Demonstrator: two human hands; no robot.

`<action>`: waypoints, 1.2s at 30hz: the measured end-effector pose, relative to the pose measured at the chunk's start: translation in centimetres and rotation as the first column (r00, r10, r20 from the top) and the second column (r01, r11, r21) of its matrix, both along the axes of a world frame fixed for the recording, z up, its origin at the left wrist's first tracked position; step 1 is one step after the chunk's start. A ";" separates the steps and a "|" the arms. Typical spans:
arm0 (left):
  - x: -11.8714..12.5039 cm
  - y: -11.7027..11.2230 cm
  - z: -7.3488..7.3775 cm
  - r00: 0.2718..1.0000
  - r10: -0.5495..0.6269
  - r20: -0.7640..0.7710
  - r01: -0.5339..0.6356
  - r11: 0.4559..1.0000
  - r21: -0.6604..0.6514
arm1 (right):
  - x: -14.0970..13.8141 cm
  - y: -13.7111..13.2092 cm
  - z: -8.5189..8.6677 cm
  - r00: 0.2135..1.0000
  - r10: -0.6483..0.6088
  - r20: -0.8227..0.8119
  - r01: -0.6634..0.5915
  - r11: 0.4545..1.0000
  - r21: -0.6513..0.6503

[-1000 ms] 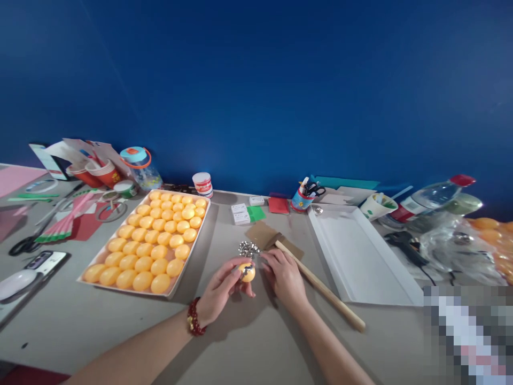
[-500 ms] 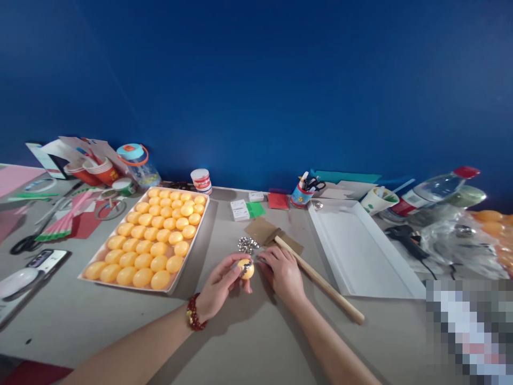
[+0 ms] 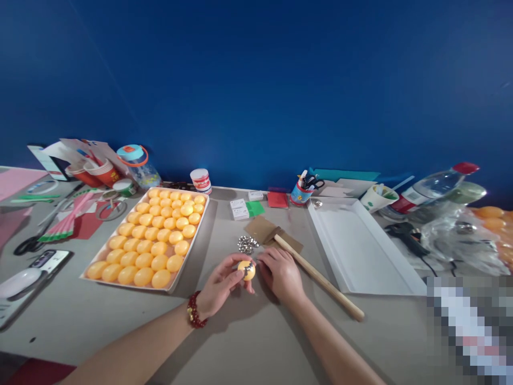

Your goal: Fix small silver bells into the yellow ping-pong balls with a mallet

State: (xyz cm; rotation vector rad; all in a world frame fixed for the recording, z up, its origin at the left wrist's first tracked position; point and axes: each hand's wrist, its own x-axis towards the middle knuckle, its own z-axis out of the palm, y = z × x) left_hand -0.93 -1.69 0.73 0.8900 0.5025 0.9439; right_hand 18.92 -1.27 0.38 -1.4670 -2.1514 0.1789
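Observation:
My left hand [image 3: 224, 280] is closed on an orange ping-pong ball [image 3: 246, 270], held low over the table. Dark and silvery bits mark the upper part of the ball. To its right, my right hand [image 3: 280, 271] rests by the table with curled fingers, its fingertips pinched close to the ball. Whatever they hold is too small to make out. Just beyond both hands lies a small heap of shiny silver pieces [image 3: 247, 244]. A round wooden stick [image 3: 320, 278] slants past my right hand, its far end on brown sheets [image 3: 261, 229].
On the left stands a shallow box [image 3: 172, 289] full of orange balls. A white tray [image 3: 360, 246] lies to the right. Small white boxes [image 3: 239, 209], a red square [image 3: 278, 200] and a pen cup [image 3: 300, 194] stand behind. A glue gun [image 3: 406, 239] lies far right.
The ball has turned slightly in my left hand, so its silvery patch faces more toward me. My right hand's fingertips have shifted a little nearer to the ball.

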 end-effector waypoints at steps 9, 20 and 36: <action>0.1 0.1 -0.1 0.999 0.032 0.008 -0.032 0.999 -0.022 | 0.3 0.1 -1.2 0.963 -0.057 -0.265 0.042 0.997 -0.061; -0.1 0.3 -0.4 0.999 0.047 0.004 -0.047 0.997 -0.056 | 0.8 0.5 -1.0 0.899 -0.098 -0.426 0.020 0.983 -0.185; -0.2 0.1 -0.5 0.994 -0.102 -0.036 0.099 0.992 -0.079 | -0.7 -1.5 0.6 0.662 -0.044 -0.748 -0.156 0.968 -0.196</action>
